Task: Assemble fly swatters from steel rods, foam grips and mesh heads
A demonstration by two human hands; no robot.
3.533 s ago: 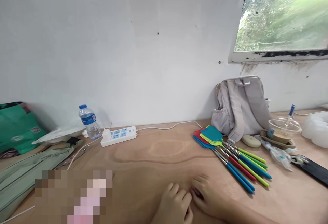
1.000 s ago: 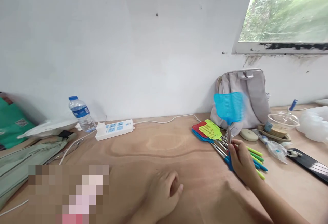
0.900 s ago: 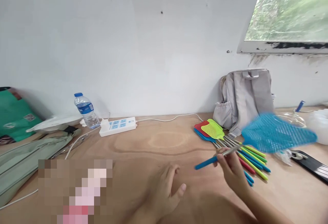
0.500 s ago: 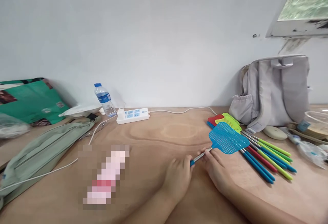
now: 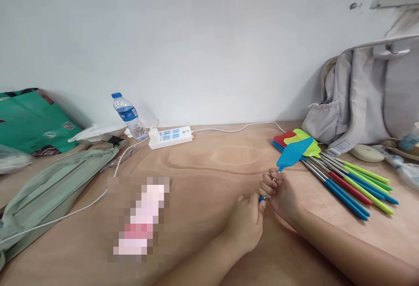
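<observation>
A blue fly swatter (image 5: 293, 154) is held above the wooden table between my two hands, its head tilted nearly edge-on. My left hand (image 5: 248, 218) is closed round the blue handle, of which only a short bit shows. Higher up, the fingers of my right hand (image 5: 278, 194) wrap the metal shaft just under the swatter's head. Right behind it on the table lies a fanned pile of fly swatters (image 5: 352, 190) with red, yellow-green, green and blue handles.
A grey backpack (image 5: 363, 94) leans on the wall at right, near a pale round case (image 5: 366, 153). A white power strip (image 5: 172, 137), water bottle (image 5: 129, 116), green bag (image 5: 36, 122) and grey-green pouch (image 5: 62, 181) lie left. A blurred-out pinkish item (image 5: 140, 220) is nearer.
The swatter has turned from face-on to almost edge-on. My right hand's fingers have curled fully round the shaft, and the hands have come closer together. The view has shifted slightly.
</observation>
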